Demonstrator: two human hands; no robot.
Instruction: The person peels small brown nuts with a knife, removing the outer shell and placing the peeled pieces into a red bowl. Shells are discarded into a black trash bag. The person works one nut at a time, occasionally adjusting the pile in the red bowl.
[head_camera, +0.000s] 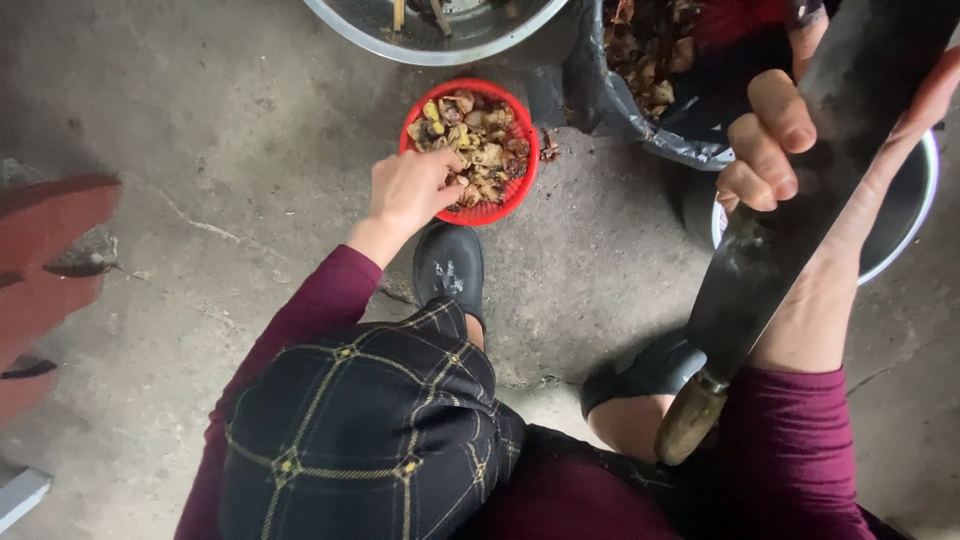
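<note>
Head view: left hand (408, 190) pinching into the still-heaped red basket (505, 205) at upper centre; right hand (800, 190) gripping a large knife (760, 270) by its blade; lined bin (640, 100) upper right part-filled.

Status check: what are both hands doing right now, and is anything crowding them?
Left hand reaching into round red plastic basket of brown scraps. Right hand gripping large dark-bladed knife. Black bag-lined bin close by.

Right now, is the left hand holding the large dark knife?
No: the left hand reaches into the round red plastic basket.
</note>
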